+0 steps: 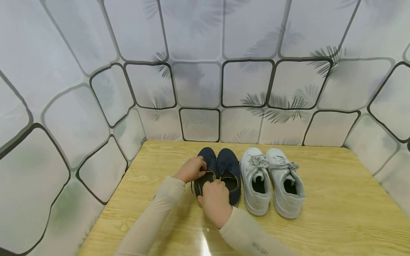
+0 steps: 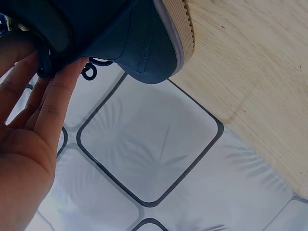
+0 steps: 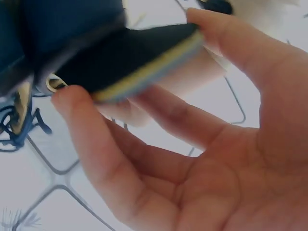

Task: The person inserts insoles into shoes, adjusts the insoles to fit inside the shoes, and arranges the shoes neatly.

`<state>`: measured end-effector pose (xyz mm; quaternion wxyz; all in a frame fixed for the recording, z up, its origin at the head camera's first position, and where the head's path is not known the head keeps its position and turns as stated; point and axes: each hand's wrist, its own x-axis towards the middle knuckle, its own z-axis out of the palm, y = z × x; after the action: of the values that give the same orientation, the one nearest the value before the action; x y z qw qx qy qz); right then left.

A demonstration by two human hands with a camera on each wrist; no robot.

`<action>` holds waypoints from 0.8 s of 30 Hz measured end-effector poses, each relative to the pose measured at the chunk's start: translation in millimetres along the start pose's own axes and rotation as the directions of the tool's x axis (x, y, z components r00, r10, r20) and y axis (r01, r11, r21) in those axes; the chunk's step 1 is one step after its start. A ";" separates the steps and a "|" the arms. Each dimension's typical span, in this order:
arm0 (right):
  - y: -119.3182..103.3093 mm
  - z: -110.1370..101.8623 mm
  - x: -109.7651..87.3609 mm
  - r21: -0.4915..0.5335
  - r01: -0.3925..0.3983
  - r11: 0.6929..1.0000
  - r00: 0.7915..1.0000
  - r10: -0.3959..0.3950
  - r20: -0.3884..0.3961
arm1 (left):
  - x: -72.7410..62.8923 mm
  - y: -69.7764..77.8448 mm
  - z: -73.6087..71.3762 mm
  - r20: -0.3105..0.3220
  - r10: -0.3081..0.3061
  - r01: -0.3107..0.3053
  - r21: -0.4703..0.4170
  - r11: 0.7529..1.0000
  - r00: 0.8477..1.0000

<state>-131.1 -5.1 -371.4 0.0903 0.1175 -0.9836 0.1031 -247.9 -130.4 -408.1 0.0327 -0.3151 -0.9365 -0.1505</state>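
Note:
Two navy lace-up shoes stand side by side on the table, toes away from me: a left one (image 1: 206,155) and a right one (image 1: 228,158). At the left one's lacing, my left hand (image 1: 191,169) grips the upper near the tongue; its fingers reach under the dark edge and lace loops in the left wrist view, where the navy shoe (image 2: 149,48) shows its ridged tan sole. My right hand (image 1: 216,200) is over the same shoe's opening. Between its thumb and fingers it holds a black insole (image 3: 132,55) with a yellow and grey edge, tilted by the heel.
A pair of white sneakers, the nearer-left one (image 1: 256,199) and the right one (image 1: 288,202), stands close beside the navy pair on the right. The wooden table (image 1: 336,199) ends at a patterned cloth backdrop (image 1: 198,85) behind and at both sides.

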 end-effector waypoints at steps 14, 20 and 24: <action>6.8 6.4 2.8 0.108 0.043 0.993 0.999 -0.041 -0.027 | 0.7 3.7 -1.3 0.013 -0.014 0.014 0.021 1.000 1.000; 7.0 16.3 11.6 0.101 0.043 0.994 0.999 -0.040 -0.031 | 0.6 3.1 -0.5 0.011 -0.017 0.017 0.022 1.000 1.000; 10.2 19.6 14.7 0.167 0.056 0.984 0.998 -0.058 0.003 | 0.0 2.3 -0.5 0.008 -0.013 0.013 0.016 1.000 1.000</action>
<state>-150.7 -2.9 -389.2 0.0791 0.1531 -0.9681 0.1818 -246.6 -128.9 -407.0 0.0305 -0.3094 -0.9398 -0.1420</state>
